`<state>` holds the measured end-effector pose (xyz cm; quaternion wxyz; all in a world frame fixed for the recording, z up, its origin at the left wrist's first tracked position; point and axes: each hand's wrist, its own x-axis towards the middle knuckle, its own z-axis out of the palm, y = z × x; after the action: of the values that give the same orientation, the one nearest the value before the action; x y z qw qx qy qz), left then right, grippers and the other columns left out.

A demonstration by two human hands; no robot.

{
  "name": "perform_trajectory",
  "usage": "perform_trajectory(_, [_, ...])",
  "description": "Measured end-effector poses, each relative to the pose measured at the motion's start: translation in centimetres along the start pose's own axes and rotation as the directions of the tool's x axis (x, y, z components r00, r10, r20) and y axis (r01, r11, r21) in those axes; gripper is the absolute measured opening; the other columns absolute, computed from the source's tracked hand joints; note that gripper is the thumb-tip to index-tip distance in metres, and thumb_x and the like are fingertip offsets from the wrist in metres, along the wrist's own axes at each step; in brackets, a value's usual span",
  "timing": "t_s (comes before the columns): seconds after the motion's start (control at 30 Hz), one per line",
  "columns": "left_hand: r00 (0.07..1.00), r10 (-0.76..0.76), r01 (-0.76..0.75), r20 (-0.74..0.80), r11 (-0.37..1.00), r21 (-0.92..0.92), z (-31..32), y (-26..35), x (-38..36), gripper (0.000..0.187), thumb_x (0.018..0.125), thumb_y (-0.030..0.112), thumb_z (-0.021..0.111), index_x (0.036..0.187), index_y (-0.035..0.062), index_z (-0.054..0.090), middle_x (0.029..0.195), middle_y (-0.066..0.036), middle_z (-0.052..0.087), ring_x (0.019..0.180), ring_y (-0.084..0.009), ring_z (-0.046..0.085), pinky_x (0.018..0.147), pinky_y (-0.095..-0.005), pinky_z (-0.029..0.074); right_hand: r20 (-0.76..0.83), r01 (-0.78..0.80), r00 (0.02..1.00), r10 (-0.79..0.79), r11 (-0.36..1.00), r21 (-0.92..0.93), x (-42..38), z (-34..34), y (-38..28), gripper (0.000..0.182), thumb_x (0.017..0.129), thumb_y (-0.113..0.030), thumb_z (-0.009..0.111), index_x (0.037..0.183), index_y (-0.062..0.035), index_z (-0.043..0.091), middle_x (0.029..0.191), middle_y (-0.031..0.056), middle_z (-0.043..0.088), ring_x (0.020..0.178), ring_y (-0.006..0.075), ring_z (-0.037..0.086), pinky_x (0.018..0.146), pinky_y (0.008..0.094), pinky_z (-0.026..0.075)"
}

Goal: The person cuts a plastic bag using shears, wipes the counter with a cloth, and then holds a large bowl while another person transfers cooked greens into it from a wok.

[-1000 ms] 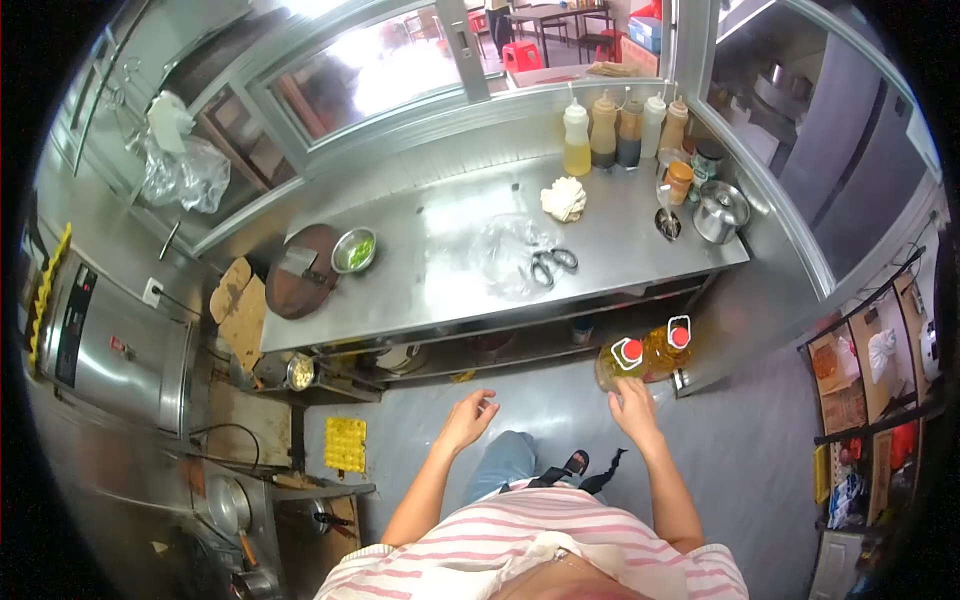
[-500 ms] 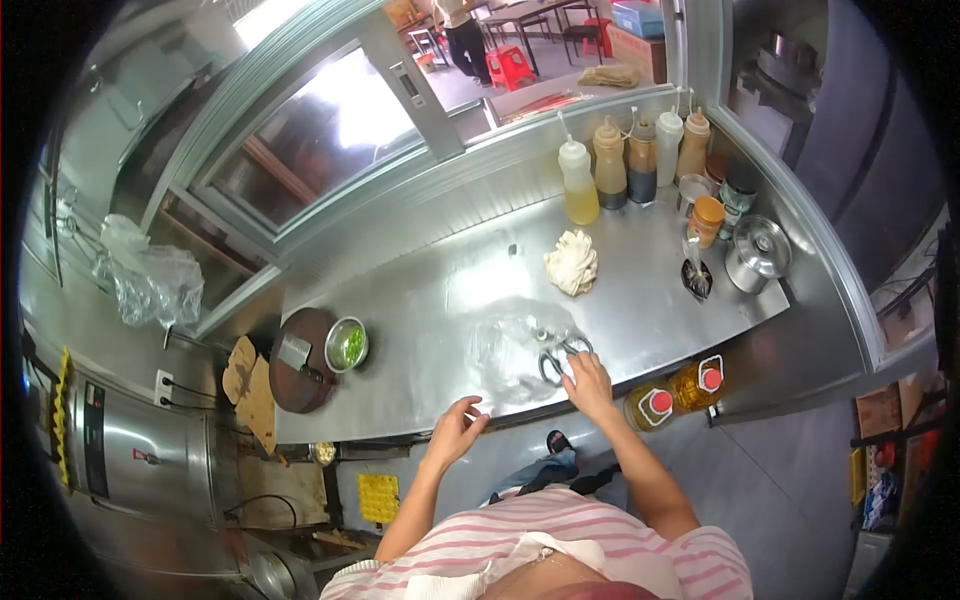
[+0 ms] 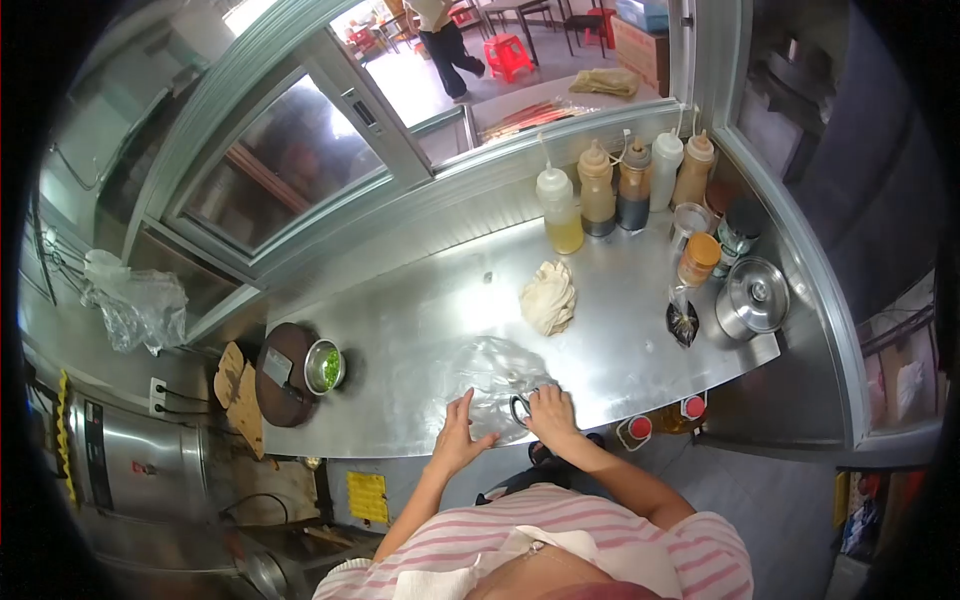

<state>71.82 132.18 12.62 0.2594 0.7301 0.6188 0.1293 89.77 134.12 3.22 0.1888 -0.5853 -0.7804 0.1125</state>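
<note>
My right hand (image 3: 553,416) is closed over a pair of scissors at the front edge of the steel counter (image 3: 400,360). One dark handle loop of the scissors (image 3: 518,408) shows left of the fingers; the rest is hidden. Under and around them lies a crumpled clear plastic bag (image 3: 495,362). My left hand (image 3: 459,440) is open, thumb and fingers spread, over the near left part of the bag. Farther back on the counter sits a bunched off-white cloth (image 3: 549,297).
At the left, a cleaver (image 3: 278,368) lies on a round chopping board (image 3: 292,400), beside a metal bowl (image 3: 336,384) with chopped greens. Several squeeze bottles (image 3: 597,200), jars and a lidded pot (image 3: 752,296) line the back right. Beyond the window, a person (image 3: 445,45) walks.
My right hand has gone from resting fingers on the scissors to closing over them. My left hand has come onto the counter beside the bag. The view has shifted.
</note>
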Motion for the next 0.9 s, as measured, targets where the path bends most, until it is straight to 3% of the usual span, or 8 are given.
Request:
perform_trajectory(0.33, [0.992, -0.111, 0.107, -0.053, 0.992, -0.065, 1.3, 0.1, 0.7, 0.085, 0.066, 0.022, 0.071, 0.131, 0.006, 0.019, 0.111, -0.02, 0.038, 0.092, -0.0312, 0.052, 0.074, -0.0374, 0.047, -0.094, 0.078, 0.993, -0.076, 0.997, 0.013, 1.5, 2.8, 1.8, 0.021, 0.062, -0.015, 0.057, 0.078, -0.0026, 0.052, 0.081, 0.0133, 0.05, 0.078, 0.0273, 0.049, 0.07, 0.0389, 0.036])
perform_trajectory(0.43, [0.992, -0.113, 0.109, -0.065, 0.992, -0.06, 1.4, 0.2, 0.9, 0.084, 0.067, 0.02, 0.07, 0.131, 0.0057, 0.019, 0.111, -0.02, 0.038, 0.092, -0.0321, 0.052, 0.075, -0.0378, 0.046, 0.195, -0.067, 0.981, 0.025, 0.975, 0.214, 2.7, 1.5, 2.1, 0.032, 0.061, -0.017, 0.056, 0.087, 0.0019, 0.054, 0.09, 0.0178, 0.052, 0.088, 0.0332, 0.051, 0.075, 0.0416, 0.039])
perform_trajectory(0.47, [0.991, -0.107, 0.103, -0.086, 0.993, -0.049, 1.4, -0.1, 1.0, 0.083, 0.067, 0.018, 0.07, 0.131, 0.0052, 0.018, 0.111, -0.021, 0.038, 0.092, -0.0323, 0.051, 0.076, -0.0376, 0.046, 0.275, -0.136, 0.96, 0.051, 0.944, 0.302, 3.3, -0.4, 2.3, 0.033, 0.062, -0.02, 0.057, 0.086, 0.003, 0.056, 0.084, 0.0191, 0.057, 0.083, 0.0355, 0.055, 0.069, 0.0404, 0.043])
perform_trajectory(0.53, [0.988, -0.12, 0.117, -0.095, 0.992, -0.044, 1.4, -0.6, 0.8, 0.083, 0.067, 0.017, 0.069, 0.131, 0.0048, 0.018, 0.111, -0.021, 0.038, 0.092, -0.0325, 0.051, 0.077, -0.0374, 0.045, 0.534, -0.243, 0.844, -0.039, 0.861, 0.447, 5.3, -1.9, 3.7, 0.03, 0.063, -0.023, 0.059, 0.078, 0.0029, 0.058, 0.067, 0.0158, 0.058, 0.063, 0.0277, 0.058, 0.054, 0.0356, 0.044])
perform_trajectory(0.6, [0.983, -0.104, 0.097, -0.151, 0.994, -0.055, 1.2, -1.2, 1.0, 0.083, 0.067, 0.014, 0.069, 0.131, 0.0039, 0.017, 0.11, -0.022, 0.039, 0.092, -0.0325, 0.051, 0.077, -0.037, 0.044, 0.632, -0.479, 0.766, -0.116, 0.554, 0.681, 5.4, -0.5, 5.4, 0.026, 0.063, -0.023, 0.061, 0.071, 0.0015, 0.059, 0.055, 0.0092, 0.056, 0.048, 0.0174, 0.053, 0.044, 0.0299, 0.041])
perform_trajectory(0.63, [0.98, -0.116, 0.105, -0.164, 0.992, -0.072, 0.9, -1.1, 1.0, 0.085, 0.066, 0.013, 0.069, 0.132, 0.0034, 0.016, 0.109, -0.021, 0.04, 0.093, -0.0318, 0.05, 0.077, -0.0368, 0.044, 0.67, -0.548, 0.737, -0.086, 0.503, 0.668, 5.2, -1.3, 5.8, 0.02, 0.064, -0.019, 0.061, 0.071, -0.0007, 0.059, 0.056, 0.0044, 0.054, 0.049, 0.011, 0.05, 0.042, 0.0251, 0.039])
perform_trajectory(0.73, [0.977, -0.124, 0.107, -0.171, 0.988, -0.108, 0.7, -2.0, 1.2, 0.086, 0.066, 0.013, 0.069, 0.132, 0.0035, 0.015, 0.11, -0.021, 0.04, 0.094, -0.0312, 0.049, 0.078, -0.0369, 0.043, 0.742, -0.685, 0.622, -0.25, 0.284, 0.671, 4.1, -3.0, 7.0, 0.016, 0.072, -0.014, 0.053, 0.078, -0.0007, 0.059, 0.063, 0.0004, 0.055, 0.052, 0.008, 0.05, 0.046, 0.0218, 0.04])
perform_trajectory(0.9, [0.98, -0.129, 0.108, -0.152, 0.984, -0.138, 0.8, -2.1, 1.9, 0.087, 0.066, 0.012, 0.069, 0.133, 0.0042, 0.014, 0.11, -0.021, 0.04, 0.095, -0.0312, 0.048, 0.082, -0.0364, 0.042, 0.713, -0.705, 0.569, -0.41, 0.202, 0.68, 2.2, -5.1, 8.1, 0.018, 0.076, -0.011, 0.046, 0.085, 0.0006, 0.057, 0.068, 0.0008, 0.055, 0.055, 0.0082, 0.05, 0.052, 0.0201, 0.041])
